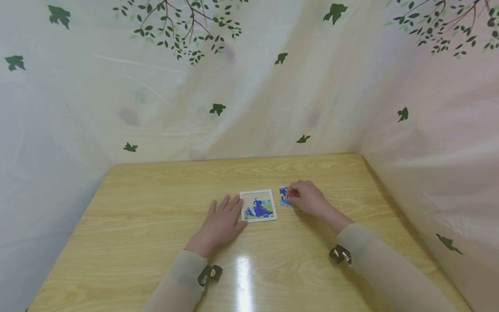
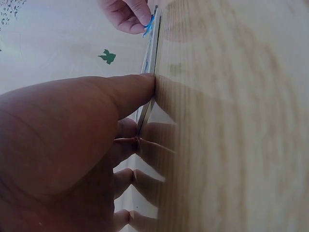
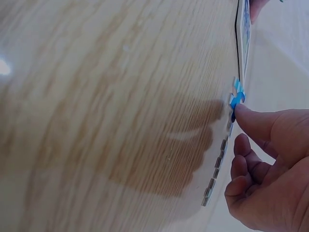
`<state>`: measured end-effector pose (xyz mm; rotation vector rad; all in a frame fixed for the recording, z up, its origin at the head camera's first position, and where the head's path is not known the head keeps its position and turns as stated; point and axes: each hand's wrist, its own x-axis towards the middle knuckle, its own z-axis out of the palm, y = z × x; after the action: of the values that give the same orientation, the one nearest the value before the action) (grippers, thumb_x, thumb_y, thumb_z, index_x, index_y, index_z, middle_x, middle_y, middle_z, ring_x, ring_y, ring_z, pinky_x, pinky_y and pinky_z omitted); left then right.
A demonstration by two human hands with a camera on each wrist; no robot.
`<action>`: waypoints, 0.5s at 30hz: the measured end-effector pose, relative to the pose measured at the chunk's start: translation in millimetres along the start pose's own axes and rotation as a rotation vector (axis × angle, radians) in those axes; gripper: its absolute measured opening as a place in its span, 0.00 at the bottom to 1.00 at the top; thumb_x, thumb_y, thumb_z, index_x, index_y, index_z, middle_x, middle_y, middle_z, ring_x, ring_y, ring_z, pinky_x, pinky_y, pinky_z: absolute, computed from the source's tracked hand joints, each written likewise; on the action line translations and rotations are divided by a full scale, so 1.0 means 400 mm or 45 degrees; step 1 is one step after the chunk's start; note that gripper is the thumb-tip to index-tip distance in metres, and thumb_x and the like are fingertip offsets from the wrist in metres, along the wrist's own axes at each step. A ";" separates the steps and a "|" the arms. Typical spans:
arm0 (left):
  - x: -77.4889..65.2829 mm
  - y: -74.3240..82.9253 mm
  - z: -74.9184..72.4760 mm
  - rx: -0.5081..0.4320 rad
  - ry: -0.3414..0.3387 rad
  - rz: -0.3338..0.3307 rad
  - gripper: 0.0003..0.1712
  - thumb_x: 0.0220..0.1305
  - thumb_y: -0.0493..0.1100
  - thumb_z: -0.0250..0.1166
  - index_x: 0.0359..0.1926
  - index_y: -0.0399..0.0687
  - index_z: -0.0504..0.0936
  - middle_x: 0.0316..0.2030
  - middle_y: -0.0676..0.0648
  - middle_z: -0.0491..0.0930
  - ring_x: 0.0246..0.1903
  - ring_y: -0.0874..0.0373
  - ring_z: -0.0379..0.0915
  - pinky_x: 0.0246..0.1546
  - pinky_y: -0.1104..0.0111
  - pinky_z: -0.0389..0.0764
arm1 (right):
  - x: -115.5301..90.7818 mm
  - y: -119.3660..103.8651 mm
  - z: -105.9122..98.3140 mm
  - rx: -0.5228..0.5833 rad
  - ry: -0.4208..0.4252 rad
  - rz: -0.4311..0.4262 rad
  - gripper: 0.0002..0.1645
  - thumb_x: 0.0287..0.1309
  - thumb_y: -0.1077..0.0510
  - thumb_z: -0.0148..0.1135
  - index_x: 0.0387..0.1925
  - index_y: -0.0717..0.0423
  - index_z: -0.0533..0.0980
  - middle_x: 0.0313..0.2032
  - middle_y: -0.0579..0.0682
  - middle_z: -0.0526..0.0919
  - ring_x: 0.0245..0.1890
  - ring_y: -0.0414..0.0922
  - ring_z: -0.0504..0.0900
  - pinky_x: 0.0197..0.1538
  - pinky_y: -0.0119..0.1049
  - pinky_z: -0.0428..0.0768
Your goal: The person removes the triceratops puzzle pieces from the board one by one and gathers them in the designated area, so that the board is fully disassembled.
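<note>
A white-rimmed jigsaw frame (image 1: pixel 262 220) lies flat on the wood-grain table (image 1: pixel 156 208), holding part of a blue dinosaur picture (image 1: pixel 262 210); its far part shows bare grey backing. The person's left hand (image 1: pixel 222 221) is spread, fingers extended against the frame's left edge and thumb at its near left corner, presumably to keep the light frame from sliding. Just right of the frame, loose jigsaw pieces (image 1: pixel 283 190) lie side by side, probably kept there for easy reach. Over them, the right hand (image 1: pixel 309 198) pinches a blue jigsaw piece (image 3: pixel 237 99) between thumb and fingers, a grip that seems suited to something so thin. Beyond the table's far edge hangs a pale curtain (image 1: pixel 249 134) printed with green leaves.
</note>
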<state>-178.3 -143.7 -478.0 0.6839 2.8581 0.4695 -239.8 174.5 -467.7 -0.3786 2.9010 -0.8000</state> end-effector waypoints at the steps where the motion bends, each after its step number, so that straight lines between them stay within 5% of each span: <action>1: 0.000 0.000 0.000 0.002 -0.003 -0.001 0.44 0.86 0.62 0.55 0.87 0.42 0.59 0.87 0.42 0.52 0.86 0.37 0.41 0.84 0.35 0.38 | 0.001 0.000 0.001 -0.007 0.005 -0.001 0.04 0.71 0.60 0.75 0.38 0.50 0.86 0.37 0.46 0.84 0.45 0.50 0.76 0.49 0.47 0.76; 15: 0.006 -0.007 0.001 0.021 -0.009 0.007 0.44 0.86 0.62 0.55 0.87 0.42 0.59 0.87 0.42 0.52 0.86 0.37 0.42 0.84 0.35 0.39 | 0.004 -0.002 0.002 -0.067 -0.009 0.050 0.04 0.71 0.57 0.76 0.40 0.53 0.88 0.40 0.48 0.85 0.47 0.51 0.76 0.52 0.48 0.76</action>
<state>-181.5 -145.0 -479.4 0.6955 2.8574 0.4441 -241.2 173.0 -467.9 -0.3276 2.9184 -0.7165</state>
